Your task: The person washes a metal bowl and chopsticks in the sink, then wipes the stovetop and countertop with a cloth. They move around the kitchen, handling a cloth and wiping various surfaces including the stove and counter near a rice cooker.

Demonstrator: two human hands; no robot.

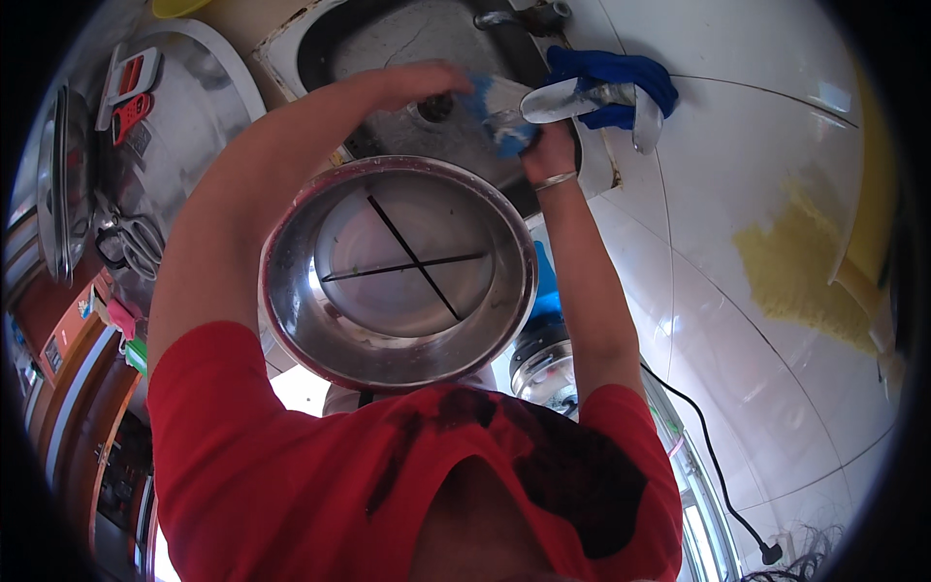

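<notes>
My right hand [550, 154], with a bracelet at the wrist, grips a wet-looking blue-and-white cloth [503, 109] below the metal tap spout [556, 104]. At the cloth's left edge is my left hand [425, 81], its fingertips blurred, so their hold on it is unclear. Both hands are over the stainless steel sink [407, 47], near its drain [435, 108]. Between my forearms stands a large metal basin [287, 305] holding cloudy liquid. Two thin dark sticks [393, 229] lie crossed in it.
A dark blue cloth [618, 69] drapes around the tap against the tiled wall. Left of the sink, a metal tray [211, 65] carries a red-handled peeler [132, 116] and scissors [138, 244]. A metal pot [545, 367] stands below my right arm. A black power cord [702, 422] hangs at right.
</notes>
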